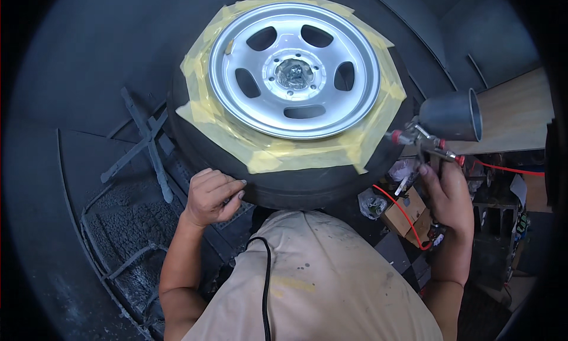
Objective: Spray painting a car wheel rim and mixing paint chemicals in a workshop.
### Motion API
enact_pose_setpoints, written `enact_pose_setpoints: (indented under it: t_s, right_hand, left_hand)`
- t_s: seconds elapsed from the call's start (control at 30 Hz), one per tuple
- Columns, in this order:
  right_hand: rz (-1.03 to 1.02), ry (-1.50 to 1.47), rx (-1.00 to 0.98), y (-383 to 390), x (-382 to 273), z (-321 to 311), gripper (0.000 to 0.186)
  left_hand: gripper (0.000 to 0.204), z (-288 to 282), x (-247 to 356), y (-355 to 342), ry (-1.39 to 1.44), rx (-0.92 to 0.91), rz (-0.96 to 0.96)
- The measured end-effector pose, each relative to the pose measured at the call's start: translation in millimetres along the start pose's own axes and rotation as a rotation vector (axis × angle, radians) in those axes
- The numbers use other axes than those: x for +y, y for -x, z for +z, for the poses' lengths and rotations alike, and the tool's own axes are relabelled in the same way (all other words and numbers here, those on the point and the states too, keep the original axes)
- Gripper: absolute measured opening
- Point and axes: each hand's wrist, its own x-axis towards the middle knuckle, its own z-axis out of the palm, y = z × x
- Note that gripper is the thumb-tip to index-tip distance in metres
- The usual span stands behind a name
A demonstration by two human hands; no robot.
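Note:
A silver wheel rim (pixel 275 111) lies face up in a black tire (pixel 296 190). Yellow masking tape (pixel 307 157) rings the rim and covers much of the tire's sidewall. Clear plastic (pixel 294 73) fills the hub opening. My right hand (pixel 448 190) grips a spray gun (pixel 423 139) by its handle, right of the tire. Its grey paint cup (pixel 452 117) sits on top, and its nozzle end points left toward the wheel. My left hand (pixel 214 196) is closed in a loose fist by the tire's near left edge, with nothing visible in it. Whether it touches the rubber I cannot tell.
A red air hose (pixel 405 214) hangs in a curve below the spray gun. On the left stands a paint-coated cross-shaped stand (pixel 148 143). A cardboard box (pixel 408 217), plastic bags (pixel 373 204) and a dark shelf (pixel 494 220) are at the right. A wooden board (pixel 515 113) lies behind the gun.

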Motion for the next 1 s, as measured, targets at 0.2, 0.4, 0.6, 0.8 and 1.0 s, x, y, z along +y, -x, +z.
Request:
enact_pose_setpoints:
  t_s: [0.2, 0.4, 0.6, 0.8, 1.0]
  right_hand:
    - [-0.260, -0.188, -0.137, -49, -64, 16, 0.012]
    - [-0.343, -0.193, 0.057, -118, -130, 42, 0.021]
    - [-0.305, -0.122, 0.237, -179, -181, 56, 0.024]
    - [-0.238, 0.036, 0.435, -220, -192, 80, 0.026]
    - [-0.141, -0.155, 0.341, -221, -217, 121, 0.023]
  left_hand:
    - [0.014, -16, -28, -21, 0.049, -0.033, 0.022]
    - [0.014, -50, -67, -32, 0.065, -0.023, 0.038]
    - [0.015, -108, -120, -22, 0.058, 0.010, -0.052]
    - [0.014, -138, -177, -5, 0.030, 0.059, -0.106]
    - [0.014, -158, -253, 14, -0.001, 0.152, -0.164]
